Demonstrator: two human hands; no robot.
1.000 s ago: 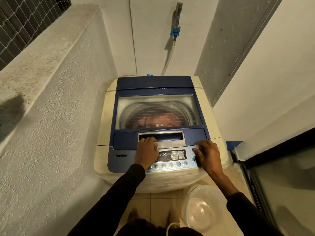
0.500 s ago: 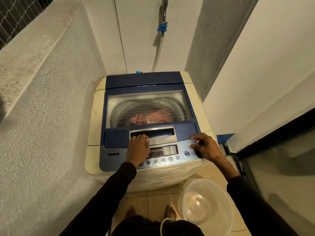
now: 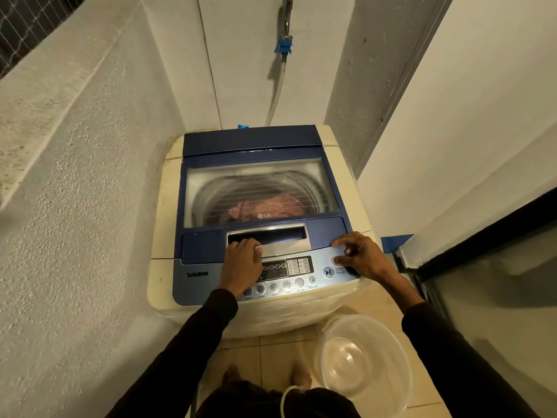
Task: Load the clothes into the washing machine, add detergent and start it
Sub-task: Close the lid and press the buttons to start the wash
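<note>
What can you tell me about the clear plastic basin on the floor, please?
The basin is round, of clear, slightly cloudy plastic, and looks empty. It stands upright on the tiled floor, in front of the washing machine, at its right corner. Neither hand touches it. Whether its rim touches the machine cannot be told.

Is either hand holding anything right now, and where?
Nothing is held. The left hand rests on the washing machine by the lid handle; the right hand rests on the control panel.
</note>
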